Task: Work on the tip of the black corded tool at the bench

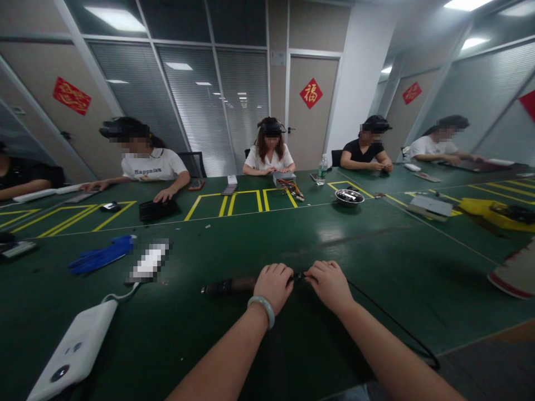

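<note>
My left hand (273, 285), with a pale green bangle on the wrist, is closed round a dark cylindrical tool (228, 286) that lies on the green table (343, 245). Only the tool's left part shows past my fingers. My right hand (330, 283) is closed in a pinch right beside the left one, at the tool's end, where a thin black cable (393, 320) starts. The cable runs off to the right over the table's near edge. What the right fingers pinch is hidden.
A white device (77, 348) with a cord lies near left, a blue glove (102, 255) beyond it. A metal bowl (349, 197), a water bottle (322, 170) and a yellow object (493, 211) sit farther off. Several people work along the far side.
</note>
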{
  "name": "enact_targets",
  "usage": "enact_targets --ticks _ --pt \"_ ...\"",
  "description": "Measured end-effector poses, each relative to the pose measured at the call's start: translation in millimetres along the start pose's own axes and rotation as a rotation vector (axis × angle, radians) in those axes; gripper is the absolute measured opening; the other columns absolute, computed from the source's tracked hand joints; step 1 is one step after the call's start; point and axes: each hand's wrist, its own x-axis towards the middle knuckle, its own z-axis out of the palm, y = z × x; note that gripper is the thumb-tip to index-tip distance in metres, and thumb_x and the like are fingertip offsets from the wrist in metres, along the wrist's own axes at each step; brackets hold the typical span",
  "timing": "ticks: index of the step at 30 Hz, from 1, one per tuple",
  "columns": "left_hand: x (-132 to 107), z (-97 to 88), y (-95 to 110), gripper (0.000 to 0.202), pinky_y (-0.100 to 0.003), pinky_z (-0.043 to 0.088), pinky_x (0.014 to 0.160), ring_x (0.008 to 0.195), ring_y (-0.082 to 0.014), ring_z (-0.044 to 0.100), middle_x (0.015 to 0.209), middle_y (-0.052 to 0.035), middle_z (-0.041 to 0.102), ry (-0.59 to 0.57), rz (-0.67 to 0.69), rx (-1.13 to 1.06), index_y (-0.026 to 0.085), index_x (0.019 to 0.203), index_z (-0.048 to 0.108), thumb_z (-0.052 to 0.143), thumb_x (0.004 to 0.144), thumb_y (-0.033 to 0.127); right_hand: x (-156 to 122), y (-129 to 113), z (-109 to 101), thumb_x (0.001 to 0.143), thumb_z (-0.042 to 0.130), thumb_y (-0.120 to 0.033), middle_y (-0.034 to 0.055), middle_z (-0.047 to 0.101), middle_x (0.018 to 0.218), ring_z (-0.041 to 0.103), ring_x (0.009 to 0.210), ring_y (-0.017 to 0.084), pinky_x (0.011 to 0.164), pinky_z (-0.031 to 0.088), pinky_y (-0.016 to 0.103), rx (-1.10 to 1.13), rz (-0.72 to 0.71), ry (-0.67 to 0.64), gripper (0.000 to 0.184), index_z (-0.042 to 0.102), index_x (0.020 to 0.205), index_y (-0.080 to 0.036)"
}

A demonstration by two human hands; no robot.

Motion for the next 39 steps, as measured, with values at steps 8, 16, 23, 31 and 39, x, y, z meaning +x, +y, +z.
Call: enact_targets --ticks 8,16,23,31,39 --pt "-1 0.6 -1 0.007 -0.031 0.039 0.079 0.093 -0.0188 0.052 0.095 -0.0011 0.059 0.008 0.016 -0.043 0.024 0.092 0.057 0.057 0.085 0.023 -1 -8 7 0.085 0.062 -0.020 -0.0002 0.062 0.081 0.054 0.082 0.016 0.079 0.029 0.032 -0.071 -0.010 0.001 0.007 0.064 0.079 -0.023" --pt "-2 -1.0 -2 0.008 -0.031 0.041 0.078 0.092 -0.0186 0.054 0.097 -0.0010 0.060 -0.016 0.014 -0.079 0.023 0.093 0.058 0.058 0.085 0.023 -1 -12 12 0.085 0.062 -0.020 -0.0011 0.062 0.080 0.053 0.081 0.015 0.078 0.028 0.031 -0.046 -0.009 0.010 0.008 0.064 0.078 -0.023" --pt "-2 -3.9 -1 0.008 -0.032 0.042 0.078 0.093 -0.0187 0.054 0.098 -0.0013 0.060 -0.034 0.001 -0.066 0.023 0.094 0.058 0.056 0.086 0.024 -3 -13 11 0.084 0.062 -0.021 0.0009 0.063 0.082 0.054 0.081 0.016 0.078 0.031 0.032 -0.026 0.022 0.018 0.006 0.065 0.079 -0.023" --pt "-1 -2.6 -2 0.007 -0.032 0.041 0.077 0.092 -0.0191 0.054 0.097 -0.0019 0.060 -0.042 -0.005 -0.061 0.023 0.093 0.058 0.055 0.087 0.025 -3 -14 12 0.086 0.059 -0.021 0.0023 0.063 0.081 0.054 0.080 0.017 0.076 0.031 0.032 -0.039 0.003 0.010 0.011 0.066 0.079 -0.023" --pt "1 1.5 -2 0.006 -0.032 0.041 0.079 0.090 -0.0194 0.053 0.094 -0.0029 0.060 -0.039 0.002 -0.036 0.022 0.090 0.059 0.055 0.087 0.025 -2 -16 16 0.088 0.055 -0.020 0.0023 0.061 0.079 0.052 0.078 0.016 0.075 0.029 0.032 -0.063 -0.024 0.025 0.015 0.064 0.076 -0.021"
